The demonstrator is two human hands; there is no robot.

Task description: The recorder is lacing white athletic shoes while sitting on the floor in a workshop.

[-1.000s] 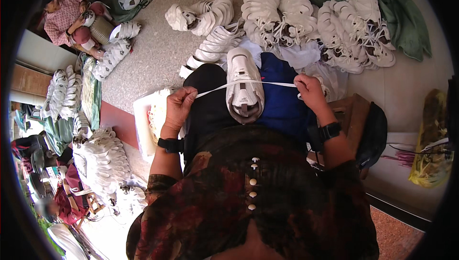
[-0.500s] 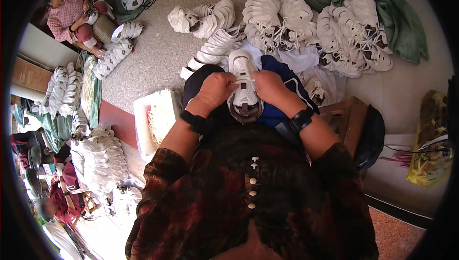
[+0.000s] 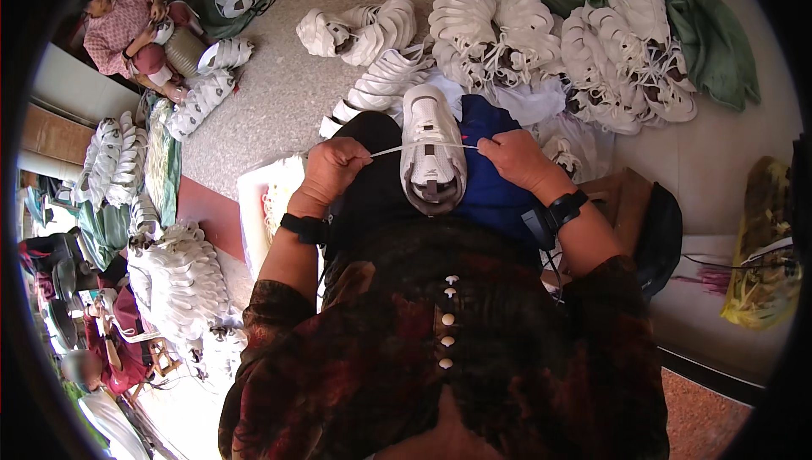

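On my lap rests a white shoe upper (image 3: 430,134), its opening with a brown-grey lining toward me. A white shoelace (image 3: 391,151) runs across it, stretched out to both sides. My left hand (image 3: 337,164) is closed on one end of the lace, left of the shoe. The other end is pinched by my right hand (image 3: 518,158), over the blue cloth (image 3: 488,122) on my lap. Both hands are apart from the shoe itself, and the lace looks taut.
Stacked white uppers (image 3: 499,29) lie ahead, with green cloth (image 3: 710,46) behind. A white box of laces (image 3: 275,198) stands at my left, a wooden stool (image 3: 622,198) at my right. Another person (image 3: 127,24) handles a shoe at the far left; more uppers (image 3: 173,282) are heaped nearer.
My hands have moved apart from close beside the shoe, left and right, drawing the lace out to both sides. The shoe stays on my lap.
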